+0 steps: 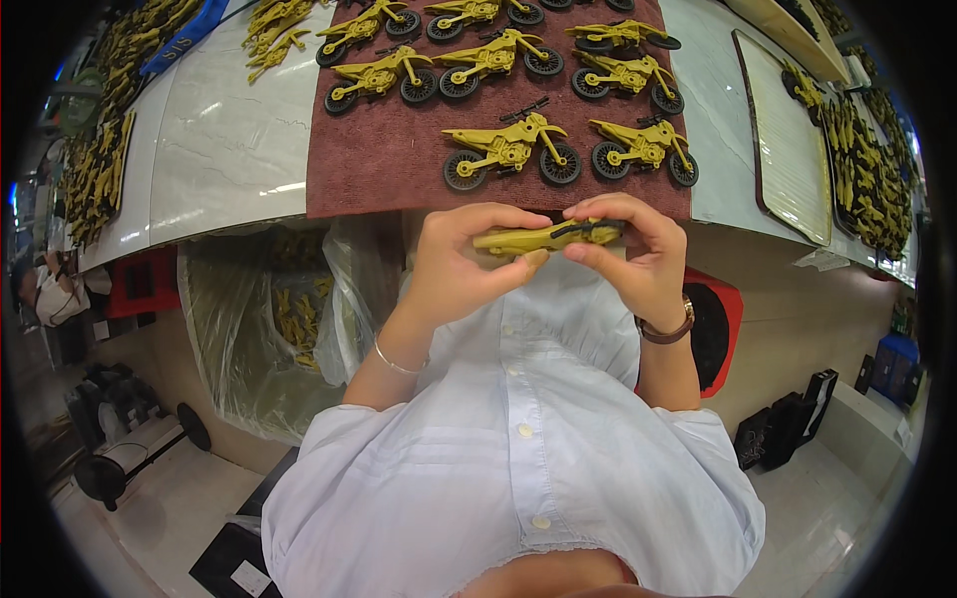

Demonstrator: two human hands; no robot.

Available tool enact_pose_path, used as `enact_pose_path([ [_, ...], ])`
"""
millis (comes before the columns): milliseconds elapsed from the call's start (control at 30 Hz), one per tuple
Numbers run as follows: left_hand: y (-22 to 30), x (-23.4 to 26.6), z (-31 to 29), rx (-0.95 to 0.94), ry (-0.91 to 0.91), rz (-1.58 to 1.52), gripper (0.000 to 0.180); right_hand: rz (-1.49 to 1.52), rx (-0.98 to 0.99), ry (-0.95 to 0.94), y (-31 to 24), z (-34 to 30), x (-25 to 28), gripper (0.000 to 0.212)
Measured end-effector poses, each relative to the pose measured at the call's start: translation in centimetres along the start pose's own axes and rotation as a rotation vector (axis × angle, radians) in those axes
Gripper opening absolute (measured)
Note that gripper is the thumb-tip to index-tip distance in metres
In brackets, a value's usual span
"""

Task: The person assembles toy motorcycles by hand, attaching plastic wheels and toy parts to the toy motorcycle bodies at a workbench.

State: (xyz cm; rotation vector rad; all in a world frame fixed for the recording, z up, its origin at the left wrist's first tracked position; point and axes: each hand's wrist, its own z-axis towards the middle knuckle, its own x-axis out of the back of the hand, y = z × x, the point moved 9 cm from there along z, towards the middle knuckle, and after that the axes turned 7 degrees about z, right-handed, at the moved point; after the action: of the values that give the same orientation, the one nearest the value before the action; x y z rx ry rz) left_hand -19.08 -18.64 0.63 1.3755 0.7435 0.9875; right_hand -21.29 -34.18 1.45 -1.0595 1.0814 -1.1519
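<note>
Between my two hands, just off the near edge of the table, is a yellow toy motorcycle with a black part along its top at the right end. My left hand pinches its left end between thumb and fingers. Thumb and fingers of my right hand close on the end with the black part. Its underside is hidden from me. Beyond it, on a dark red cloth, stand several yellow toy motorcycles with black wheels; the closest are one motorcycle in the middle and another motorcycle to its right.
Loose yellow parts lie on the table's far left. A white tray is at the right, beside piled yellow parts. Below the table's left side hangs a clear plastic bag with yellow pieces; a red bin stands below right.
</note>
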Motion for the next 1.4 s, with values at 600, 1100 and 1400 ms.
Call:
enact_pose_path([
  [600, 0.8, -1.2, 0.1, -0.057, -0.024, 0.259, 0.029, -0.179, 0.153, -0.018, -2.2, 0.1, -0.7, 0.023],
  [1100, -1.7, -1.4, 0.3, -0.022, -0.017, -0.515, 0.04, -0.206, 0.209, 0.143, -3.1, -0.2, -1.0, 0.039],
  [1400, -1.3, -1.4, 0.3, -0.016, 0.018, -0.433, 0.038, -0.271, 0.315, 0.208, -3.8, -0.3, -1.9, 0.026],
])
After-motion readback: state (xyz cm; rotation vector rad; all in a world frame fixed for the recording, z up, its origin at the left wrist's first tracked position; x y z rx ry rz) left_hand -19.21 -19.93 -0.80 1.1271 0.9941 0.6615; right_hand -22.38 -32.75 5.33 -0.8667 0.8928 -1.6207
